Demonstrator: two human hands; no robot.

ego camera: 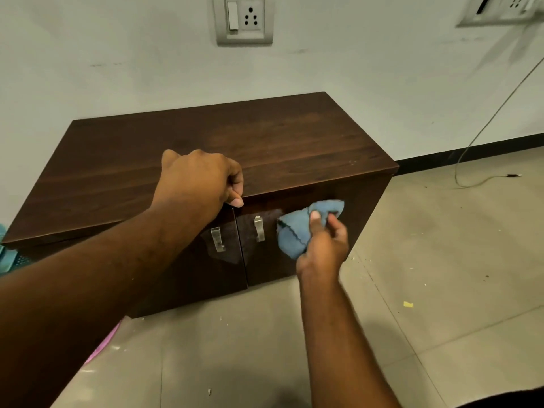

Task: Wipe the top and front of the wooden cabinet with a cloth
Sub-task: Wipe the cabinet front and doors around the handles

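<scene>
In your head view, the low dark-brown wooden cabinet (265, 142) stands against the pale wall, on the beige tiled floor (441, 260). Your left hand (200, 181) rests on the front edge of its top, right above the seam between the two doors. Its fingers are curled into a fist with the thumb tip at the edge, and nothing shows inside them. Your right hand (323, 245) grips the crumpled light-blue cloth (294, 231), thumb on top and fingers wrapped around it, and holds it against the upper part of the right door, just right of the right silver metal handle (259, 228). The left silver metal handle (217, 239) sits on the other door, below your left wrist. A grey wall socket plate (244, 19) is above the cabinet, a thin grey cable (485, 128) trails down to the floor on the right, and a small yellow scrap (408, 304) lies on the tiles.
</scene>
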